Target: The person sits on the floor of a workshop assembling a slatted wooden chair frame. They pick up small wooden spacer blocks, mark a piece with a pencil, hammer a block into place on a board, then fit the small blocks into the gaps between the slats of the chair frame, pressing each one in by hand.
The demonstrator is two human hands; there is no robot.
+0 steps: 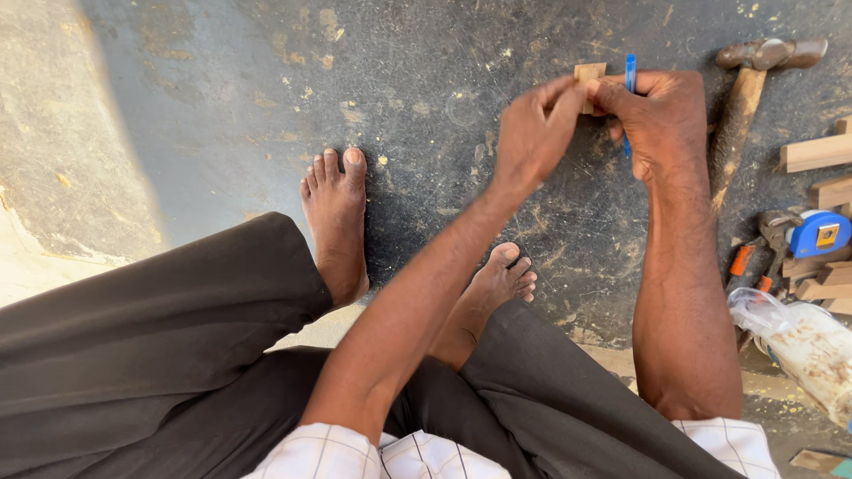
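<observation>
My left hand [532, 133] and my right hand [661, 120] meet above the dark floor and together pinch a small wooden block [588, 73] between their fingertips. My right hand also holds a blue pen [630, 73], which sticks up past the fingers and shows again below the palm. My bare feet rest on the floor below the hands, one foot [335, 222] to the left and the other [488, 297] under my left forearm.
A wooden-handled hammer [741, 106] lies on the floor just right of my right hand. Further right are wooden pieces [816, 153], a blue tape measure [821, 232], pliers with orange grips [750, 257] and a plastic bag [803, 346].
</observation>
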